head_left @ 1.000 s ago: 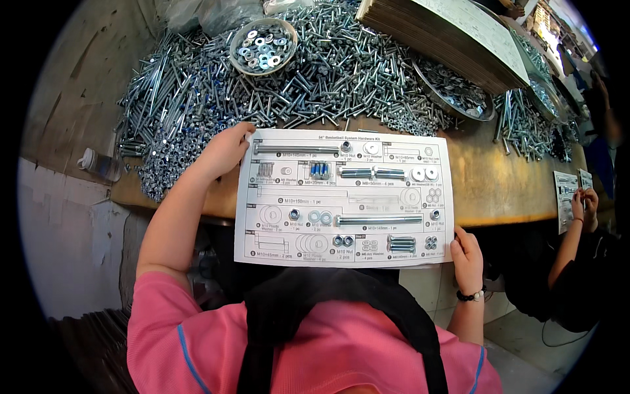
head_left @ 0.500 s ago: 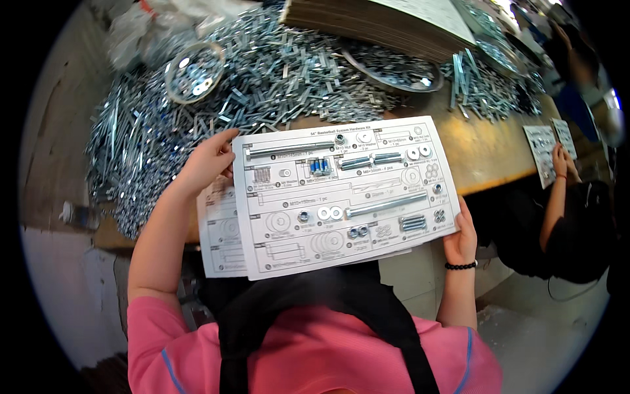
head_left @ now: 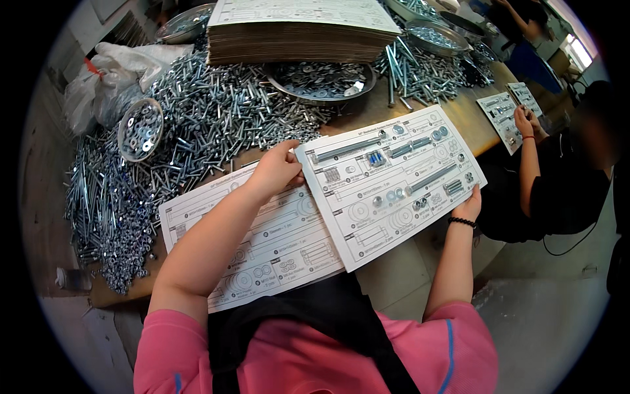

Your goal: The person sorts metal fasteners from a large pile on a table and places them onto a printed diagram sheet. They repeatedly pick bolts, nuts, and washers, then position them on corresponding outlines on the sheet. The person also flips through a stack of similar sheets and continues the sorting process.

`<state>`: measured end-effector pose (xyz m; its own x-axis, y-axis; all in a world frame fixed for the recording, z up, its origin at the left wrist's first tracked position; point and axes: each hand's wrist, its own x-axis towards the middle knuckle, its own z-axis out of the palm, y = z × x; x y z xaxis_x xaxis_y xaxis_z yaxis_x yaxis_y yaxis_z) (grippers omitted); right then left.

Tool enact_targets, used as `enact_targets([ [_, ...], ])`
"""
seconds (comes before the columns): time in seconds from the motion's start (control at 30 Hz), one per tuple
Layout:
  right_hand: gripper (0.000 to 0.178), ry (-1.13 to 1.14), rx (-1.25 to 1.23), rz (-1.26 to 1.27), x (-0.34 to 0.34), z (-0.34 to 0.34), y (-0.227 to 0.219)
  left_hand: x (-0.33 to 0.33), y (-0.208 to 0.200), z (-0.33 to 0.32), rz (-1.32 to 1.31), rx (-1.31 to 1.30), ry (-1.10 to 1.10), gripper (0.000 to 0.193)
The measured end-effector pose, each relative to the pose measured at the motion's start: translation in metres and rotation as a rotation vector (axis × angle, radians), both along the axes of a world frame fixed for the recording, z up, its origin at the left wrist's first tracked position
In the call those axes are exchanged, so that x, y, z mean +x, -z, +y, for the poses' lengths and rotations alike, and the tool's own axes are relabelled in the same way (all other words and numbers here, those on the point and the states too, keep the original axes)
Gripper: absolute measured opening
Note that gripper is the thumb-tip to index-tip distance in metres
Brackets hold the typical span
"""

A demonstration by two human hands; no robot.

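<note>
My left hand [head_left: 279,169] grips the upper left edge of a white printed hardware card [head_left: 338,197], fingers closed on it. The right lower corner is in my right hand [head_left: 468,205], which wears a black bead bracelet. The card is tilted, its right side higher. On its face sit a long bolt [head_left: 348,152], blue-marked screws [head_left: 376,159], a metal tube [head_left: 430,180], washers [head_left: 395,195] and several short bolts [head_left: 453,188]. Below and to the left lies a second printed card [head_left: 289,230] with only drawings visible, partly covered by my left forearm.
Loose bolts [head_left: 203,108] are heaped across the table, with nuts [head_left: 125,253] at the near left. A bowl of washers [head_left: 140,130] and a metal dish [head_left: 321,92] stand among them. Behind is a tall card stack [head_left: 302,44]. At right, a co-worker's hands [head_left: 527,120] hold another card.
The hardware card has moved right and turned counterclockwise, with both hands still on it. More of the card beneath is uncovered. The view has shifted, showing more of the far table.
</note>
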<state>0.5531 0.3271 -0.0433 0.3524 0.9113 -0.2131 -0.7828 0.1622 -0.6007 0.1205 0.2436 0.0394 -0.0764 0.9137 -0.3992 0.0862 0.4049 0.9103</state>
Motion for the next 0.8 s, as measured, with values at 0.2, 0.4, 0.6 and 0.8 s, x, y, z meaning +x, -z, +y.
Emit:
enact_targets([
  [0.2,0.038,0.03,-0.05,-0.011,0.05,0.033,0.002,0.035,-0.004,0.034,-0.169,-0.072,0.063,0.062],
  [0.4,0.036,0.093,-0.067,-0.048,0.074,0.064,0.02,0.053,-0.021,0.052,-0.353,-0.141,0.083,0.036],
  [0.6,0.034,0.119,-0.045,-0.106,0.099,0.078,0.041,0.068,-0.01,0.073,-0.458,-0.223,0.125,0.036],
  [0.8,0.045,-0.028,-0.12,-0.137,0.077,0.089,0.025,0.086,0.012,0.075,-0.54,-0.17,-0.043,0.027],
])
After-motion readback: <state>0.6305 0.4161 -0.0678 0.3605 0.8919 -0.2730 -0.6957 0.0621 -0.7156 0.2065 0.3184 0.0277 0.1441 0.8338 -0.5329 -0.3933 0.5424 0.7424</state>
